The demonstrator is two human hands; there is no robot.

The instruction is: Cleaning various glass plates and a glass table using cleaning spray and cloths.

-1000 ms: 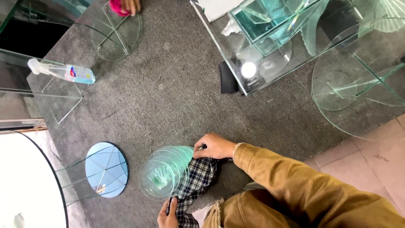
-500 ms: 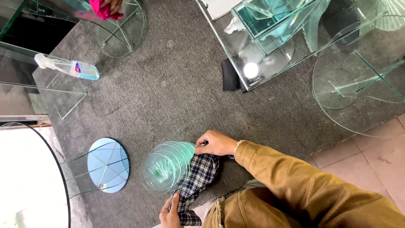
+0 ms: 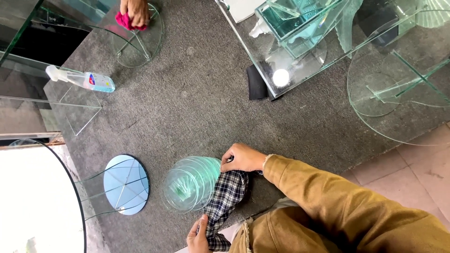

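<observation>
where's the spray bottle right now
In the head view the spray bottle lies on its side at the upper left, on a clear glass stand over the grey carpet, well away from both hands.

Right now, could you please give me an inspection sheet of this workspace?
Surface: grey carpet, pale tiles at the lower right.
Job's things: stack of round glass discs lying on its side; checked cloth against it.
Clutter: spray bottle on a glass stand; round mirror-topped glass table; black cloth.
Grips: right hand presses the cloth at the stack's edge; left hand holds the cloth's lower end.
Cables: nothing seen.
Surroundings: glass tables at the upper right; another person's hand with a pink cloth on a glass table.
</observation>
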